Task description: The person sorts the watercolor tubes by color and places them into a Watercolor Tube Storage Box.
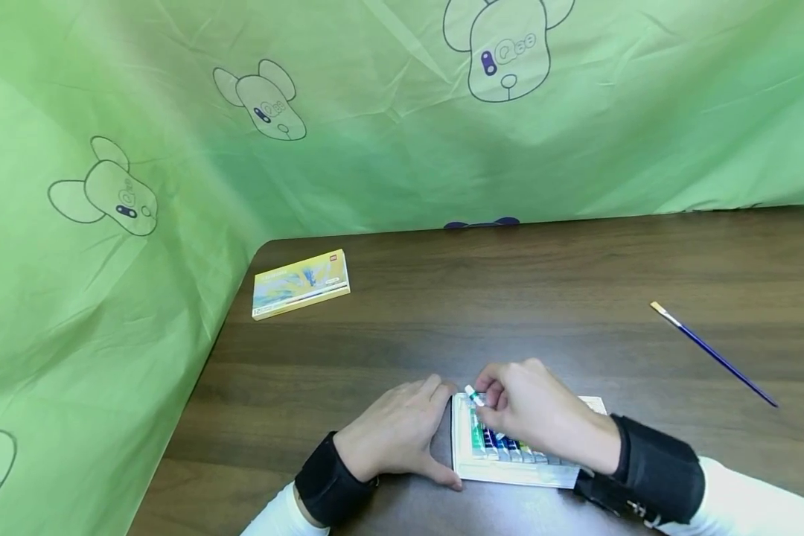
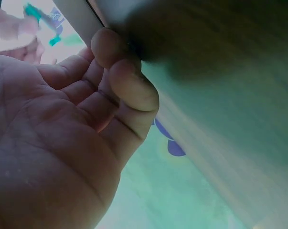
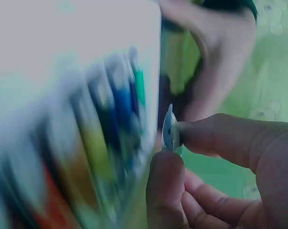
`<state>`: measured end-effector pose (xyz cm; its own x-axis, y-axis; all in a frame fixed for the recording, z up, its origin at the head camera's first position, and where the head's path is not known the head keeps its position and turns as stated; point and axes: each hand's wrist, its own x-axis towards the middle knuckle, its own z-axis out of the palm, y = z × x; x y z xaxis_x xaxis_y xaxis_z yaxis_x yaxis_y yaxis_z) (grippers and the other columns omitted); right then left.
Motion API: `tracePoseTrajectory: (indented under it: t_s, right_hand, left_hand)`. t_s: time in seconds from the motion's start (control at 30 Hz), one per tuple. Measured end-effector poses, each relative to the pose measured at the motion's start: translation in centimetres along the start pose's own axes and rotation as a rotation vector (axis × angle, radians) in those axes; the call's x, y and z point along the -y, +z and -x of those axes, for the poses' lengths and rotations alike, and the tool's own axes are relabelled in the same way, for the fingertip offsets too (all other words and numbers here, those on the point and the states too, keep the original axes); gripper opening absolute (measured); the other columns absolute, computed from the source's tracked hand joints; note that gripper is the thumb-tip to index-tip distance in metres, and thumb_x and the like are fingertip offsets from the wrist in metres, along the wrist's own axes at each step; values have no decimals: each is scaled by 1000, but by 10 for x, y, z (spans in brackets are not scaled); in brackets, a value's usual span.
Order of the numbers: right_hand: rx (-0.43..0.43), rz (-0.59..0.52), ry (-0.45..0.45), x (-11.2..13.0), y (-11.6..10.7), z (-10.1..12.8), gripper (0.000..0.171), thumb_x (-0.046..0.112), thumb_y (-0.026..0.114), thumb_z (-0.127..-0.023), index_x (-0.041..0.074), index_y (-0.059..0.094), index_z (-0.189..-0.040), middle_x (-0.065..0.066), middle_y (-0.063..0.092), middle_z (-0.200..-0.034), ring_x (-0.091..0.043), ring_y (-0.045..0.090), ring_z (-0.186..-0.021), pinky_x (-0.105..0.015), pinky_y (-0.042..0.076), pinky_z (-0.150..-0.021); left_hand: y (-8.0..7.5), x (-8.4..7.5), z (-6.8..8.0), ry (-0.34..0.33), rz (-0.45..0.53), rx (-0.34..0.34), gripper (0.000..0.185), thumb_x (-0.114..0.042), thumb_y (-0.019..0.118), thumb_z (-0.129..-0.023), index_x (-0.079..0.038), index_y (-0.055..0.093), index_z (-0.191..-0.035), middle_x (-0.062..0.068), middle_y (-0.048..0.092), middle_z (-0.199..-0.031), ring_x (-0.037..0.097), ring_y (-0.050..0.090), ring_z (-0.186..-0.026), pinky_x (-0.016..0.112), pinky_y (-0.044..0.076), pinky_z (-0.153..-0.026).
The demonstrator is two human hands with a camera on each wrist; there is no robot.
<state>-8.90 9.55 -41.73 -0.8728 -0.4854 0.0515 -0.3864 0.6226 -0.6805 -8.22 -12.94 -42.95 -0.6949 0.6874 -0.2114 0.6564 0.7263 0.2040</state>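
A white tray [image 1: 509, 476] of several paint tubes [image 1: 505, 449] lies near the table's front edge. My left hand [image 1: 435, 435] lies flat on the table, its fingertips and thumb against the tray's left side. In the left wrist view its fingertips [image 2: 127, 81] touch the tray's edge [image 2: 79, 19]. My right hand [image 1: 490, 400] hovers over the tray and pinches a green paint tube [image 1: 474, 398] with a white cap, lifted above the row. In the right wrist view thumb and forefinger pinch the tube's flat end [image 3: 170, 130] beside the blurred tubes [image 3: 101, 124].
A yellow flat box [image 1: 300, 284] lies at the table's far left corner. To the right on the dark wooden table [image 1: 509, 298] lies a blue-handled paintbrush [image 1: 713, 353]. Green printed cloth [image 1: 375, 112] hangs behind and to the left.
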Motion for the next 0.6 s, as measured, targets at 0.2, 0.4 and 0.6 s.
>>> tracePoseTrajectory:
  t_s: [0.2,0.4,0.6]
  right_hand:
    - [17,-3,20,6,18,6,21,14,86,-83,5,74,-98,11,66,-73,7,54,-66,-18,49,-60]
    - [12,-5,-1,10,26,9,16,8,81,-85,5,73,-99,14,65,-71,9,52,-64,-17,48,-59]
    - [-96,204,-117,10,28,16,18,13,85,-83,11,74,-97,12,64,-80,1,57,-69,-22,50,-61]
  left_hand:
    - [1,0,2,3,-13,-23,97,-74,86,-69,-12,55,-138,-6,56,-107,5,49,-87,23,51,-86]
    - [2,0,2,10,-25,-33,97,-75,85,-69,-12,56,-137,-6,56,-106,4,48,-85,22,50,-82]
    - [2,1,1,10,-6,-24,98,-74,85,-69,-13,55,-139,-6,57,-107,4,49,-87,22,51,-83]
